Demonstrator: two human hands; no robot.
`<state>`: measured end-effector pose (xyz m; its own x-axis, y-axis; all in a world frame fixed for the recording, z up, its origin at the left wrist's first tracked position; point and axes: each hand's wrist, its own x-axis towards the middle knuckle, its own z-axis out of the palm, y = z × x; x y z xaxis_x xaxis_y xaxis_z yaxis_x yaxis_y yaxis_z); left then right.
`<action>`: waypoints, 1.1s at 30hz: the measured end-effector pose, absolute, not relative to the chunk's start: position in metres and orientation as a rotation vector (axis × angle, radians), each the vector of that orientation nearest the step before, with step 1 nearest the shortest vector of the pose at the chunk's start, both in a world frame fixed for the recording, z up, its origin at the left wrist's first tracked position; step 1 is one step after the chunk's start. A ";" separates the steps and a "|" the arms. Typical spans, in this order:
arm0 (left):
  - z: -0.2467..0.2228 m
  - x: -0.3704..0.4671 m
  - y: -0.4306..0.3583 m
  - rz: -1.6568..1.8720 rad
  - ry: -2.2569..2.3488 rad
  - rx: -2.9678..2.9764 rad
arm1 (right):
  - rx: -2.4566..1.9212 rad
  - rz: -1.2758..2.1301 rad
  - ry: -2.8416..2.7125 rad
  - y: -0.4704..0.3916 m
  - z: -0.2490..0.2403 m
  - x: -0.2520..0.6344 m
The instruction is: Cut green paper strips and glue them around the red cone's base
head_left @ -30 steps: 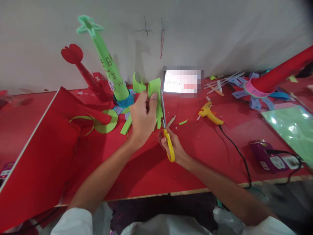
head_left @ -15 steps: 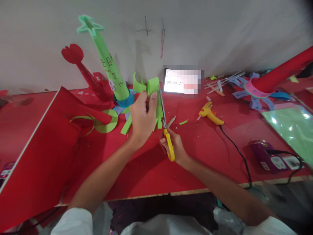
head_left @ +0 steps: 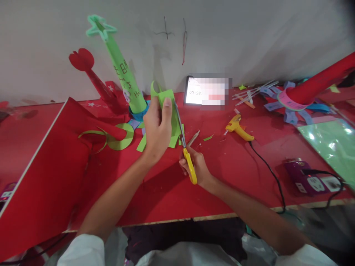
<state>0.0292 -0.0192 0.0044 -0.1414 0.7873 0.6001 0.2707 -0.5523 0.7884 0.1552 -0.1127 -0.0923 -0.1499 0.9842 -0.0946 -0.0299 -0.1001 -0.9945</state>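
My left hand (head_left: 158,129) pinches a piece of light green paper (head_left: 174,123) between thumb and fingers, holding it raised above the red table. In my right hand (head_left: 198,164) are yellow-handled scissors (head_left: 189,166), their blades pointing up and away along the paper's right edge. Whether the blades touch the paper I cannot tell. Green paper strips (head_left: 141,143) lie below and left of my left hand. Just behind that hand stands a green paper tube (head_left: 124,79) with dark writing, a fuzzy star (head_left: 101,29) on top and a blue band at its base.
A yellow glue gun (head_left: 239,127) with a black cord lies to the right, near a purple power box (head_left: 303,177). A phone showing a timer (head_left: 194,92) leans on the wall. Red board (head_left: 52,166) stands at left; a red paper tube (head_left: 324,81) is at right.
My left hand and the green paper have moved slightly left, and more of the paper's face shows. The scissors have shifted a little left with my right hand.
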 end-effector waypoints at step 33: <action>0.011 0.025 -0.018 1.881 1.194 1.785 | -1.166 1.393 -1.364 -0.116 -0.096 0.157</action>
